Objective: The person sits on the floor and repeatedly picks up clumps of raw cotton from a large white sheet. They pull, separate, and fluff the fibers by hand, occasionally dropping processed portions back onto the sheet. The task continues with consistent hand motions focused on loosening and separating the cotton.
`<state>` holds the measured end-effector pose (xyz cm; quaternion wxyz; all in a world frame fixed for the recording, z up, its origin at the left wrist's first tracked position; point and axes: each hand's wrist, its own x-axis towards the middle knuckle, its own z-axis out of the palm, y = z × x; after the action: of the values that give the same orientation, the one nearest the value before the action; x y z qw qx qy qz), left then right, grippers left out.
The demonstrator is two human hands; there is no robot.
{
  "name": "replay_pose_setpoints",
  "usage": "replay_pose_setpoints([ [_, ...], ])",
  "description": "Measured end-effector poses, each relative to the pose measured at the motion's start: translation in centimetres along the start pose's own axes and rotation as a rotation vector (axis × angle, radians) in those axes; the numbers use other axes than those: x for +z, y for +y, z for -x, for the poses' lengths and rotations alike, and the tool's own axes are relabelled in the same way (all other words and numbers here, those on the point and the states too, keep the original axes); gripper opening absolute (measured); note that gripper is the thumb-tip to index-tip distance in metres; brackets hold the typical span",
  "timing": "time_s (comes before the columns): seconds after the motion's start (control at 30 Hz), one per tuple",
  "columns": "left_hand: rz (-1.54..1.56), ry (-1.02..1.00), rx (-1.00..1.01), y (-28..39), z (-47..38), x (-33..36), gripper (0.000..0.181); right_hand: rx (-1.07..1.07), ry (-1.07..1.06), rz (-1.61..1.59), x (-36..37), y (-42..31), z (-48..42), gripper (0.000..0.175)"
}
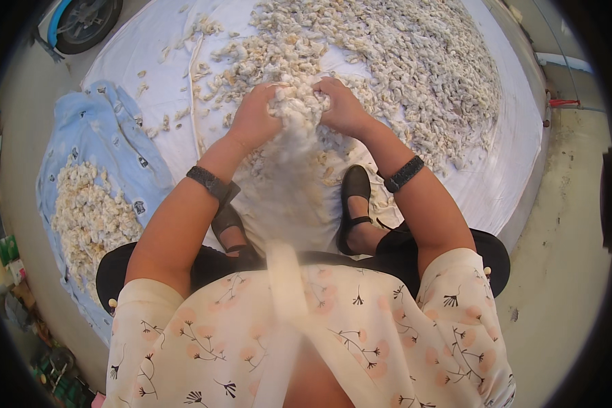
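Observation:
Between my two hands is a bunch of off-white fluffy tufts (300, 104) that look like raw cotton. My left hand (256, 115) cups the bunch from its left side, and my right hand (342, 108) grips it from the right. Both are held in front of me over a white cloth sheet (148, 51). Beyond them a large heap of similar tufts (413, 61) spreads across the sheet. Some fluff below my hands is blurred. The fingertips are partly hidden in the tufts.
At left a light blue printed cloth (107, 120) bears a smaller pile of cream tufts (94, 209). My black shoes (356, 191) rest on the sheet. A wheel (89, 23) stands at the upper left. Several assorted items (18, 301) lie along the far left edge.

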<state>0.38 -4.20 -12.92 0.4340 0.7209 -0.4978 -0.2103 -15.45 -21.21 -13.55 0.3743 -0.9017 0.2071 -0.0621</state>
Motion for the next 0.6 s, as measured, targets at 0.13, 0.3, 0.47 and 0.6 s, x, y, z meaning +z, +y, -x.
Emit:
replay_pose_setpoints([
  [0.13, 0.081, -0.004, -0.126, 2.8, 0.0, -0.1, 0.049, 0.019, 0.079, -0.060, -2.5, -1.8, 1.3, 0.052],
  [0.3, -0.153, 0.325, 0.115, 5.3, 0.0, -0.5, 0.053, -0.027, 0.086, 0.053, -5.2, -4.3, 2.5, 0.065],
  [0.47, 0.087, 0.189, -0.130, 5.1, 1.8, -2.7, 0.050, -0.029, -0.157, 0.083, -11.8, -3.8, 2.8, 0.068],
  [0.6, 0.429, 0.071, -0.350, 6.1, 4.0, -4.3, 0.035, 0.236, -0.204, -0.046, -20.1, -4.3, 4.4, 0.051],
])
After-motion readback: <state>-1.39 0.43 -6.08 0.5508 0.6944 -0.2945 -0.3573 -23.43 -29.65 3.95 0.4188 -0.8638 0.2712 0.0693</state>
